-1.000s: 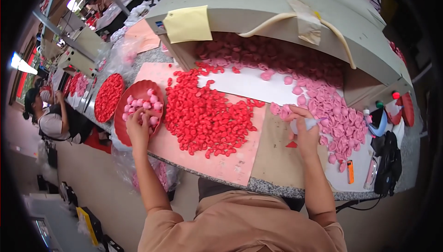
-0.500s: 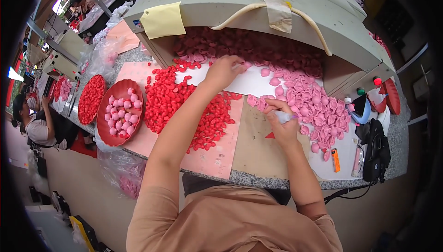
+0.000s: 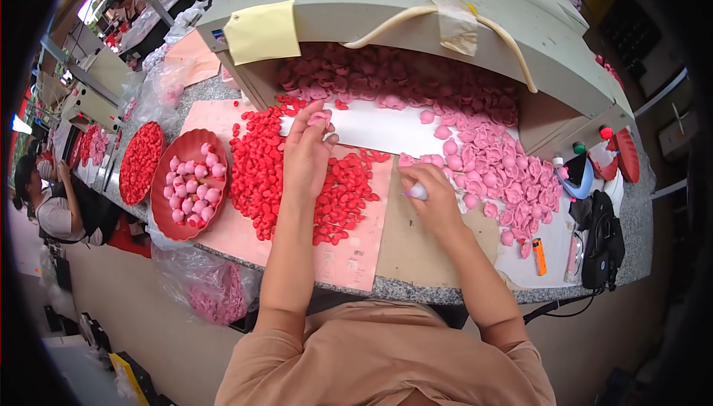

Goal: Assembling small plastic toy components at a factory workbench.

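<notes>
My left hand (image 3: pixel 306 155) is raised over the heap of small red pieces (image 3: pixel 260 176), palm turned up, its fingertips pinching a small pink shell-like piece (image 3: pixel 320 118). Over the brown board, my right hand (image 3: pixel 437 204) is closed around a small whitish squeeze bottle (image 3: pixel 419 191); its thin purple tip points left. Just beyond and right of that hand spreads a pile of pink shell-like pieces (image 3: pixel 512 176), which runs back into the grey box-shaped housing (image 3: pixel 416 27).
At left, a red scalloped bowl (image 3: pixel 220 209) holds pink balls, beside a basket of red pieces (image 3: pixel 142 164). An orange lighter (image 3: pixel 539 257), a black pouch (image 3: pixel 607 246) and a blue container (image 3: pixel 582 183) lie at right. A person (image 3: pixel 59 209) sits at far left.
My left hand has drawn back from the housing, turning palm up with the pink piece. My right hand has shifted slightly left and down, and the bottle's tip has swung from right to left.
</notes>
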Demonstrator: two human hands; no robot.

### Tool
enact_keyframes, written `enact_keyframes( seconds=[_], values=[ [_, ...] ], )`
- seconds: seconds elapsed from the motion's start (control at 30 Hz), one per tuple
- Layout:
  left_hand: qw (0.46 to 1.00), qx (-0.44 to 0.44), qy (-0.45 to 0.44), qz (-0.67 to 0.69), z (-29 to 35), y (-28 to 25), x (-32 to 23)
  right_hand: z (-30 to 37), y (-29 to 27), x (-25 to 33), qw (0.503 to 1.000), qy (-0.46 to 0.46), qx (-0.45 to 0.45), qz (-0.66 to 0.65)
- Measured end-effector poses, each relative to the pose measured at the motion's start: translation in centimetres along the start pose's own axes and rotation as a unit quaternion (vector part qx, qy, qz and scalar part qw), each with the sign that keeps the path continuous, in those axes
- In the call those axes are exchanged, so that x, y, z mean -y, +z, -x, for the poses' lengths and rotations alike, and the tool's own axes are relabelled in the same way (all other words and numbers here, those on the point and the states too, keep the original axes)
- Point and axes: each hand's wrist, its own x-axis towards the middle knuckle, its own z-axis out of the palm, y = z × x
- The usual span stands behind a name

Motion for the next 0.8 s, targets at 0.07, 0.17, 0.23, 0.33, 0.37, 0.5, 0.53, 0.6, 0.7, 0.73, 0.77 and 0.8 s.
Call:
enact_keyframes(
  seconds=[0.07,0.17,0.23,0.33,0.37,0.5,0.53,0.6,0.7,0.73,0.77,0.8],
  values=[
    [0.999,0.012,-0.007,0.039,0.3,-0.8,-0.3,-0.8,1.0,0.8,1.000,0.004,0.011,0.028],
    [0.998,0.015,-0.003,0.066,0.4,0.3,0.4,-1.9,2.8,0.0,0.993,0.014,0.039,0.114],
    [0.997,0.004,-0.044,0.067,0.7,0.6,0.9,-2.7,3.3,0.2,0.990,0.015,0.040,0.137],
    [0.997,-0.004,-0.065,0.048,0.9,0.2,0.5,-3.4,3.6,1.7,0.988,0.053,0.053,0.138],
    [0.997,-0.005,-0.068,0.036,0.9,0.2,0.4,-3.2,3.6,1.9,0.992,0.049,0.055,0.103],
    [0.991,0.006,-0.127,0.050,1.5,0.5,0.2,-2.6,3.0,3.1,0.989,0.045,0.112,0.083],
    [0.991,0.006,-0.122,0.052,1.5,0.6,0.3,-2.3,2.9,2.9,0.989,0.040,0.113,0.085],
    [0.986,0.009,-0.165,0.015,1.5,0.9,0.5,-1.8,3.0,1.9,0.984,0.085,0.141,0.074],
    [0.987,0.008,-0.158,-0.027,1.5,0.9,1.0,-1.7,3.1,2.2,0.993,0.071,0.092,0.027],
    [0.986,0.011,-0.157,-0.047,1.5,0.8,1.3,-1.6,2.9,1.8,0.993,0.067,0.090,0.026],
    [0.987,0.031,-0.135,-0.082,1.5,0.8,1.7,-1.4,2.5,1.2,0.994,0.082,0.075,0.018],
    [0.975,0.050,-0.129,-0.173,1.8,1.0,2.2,-1.3,2.2,0.8,0.994,0.096,0.059,0.011]
  ],
)
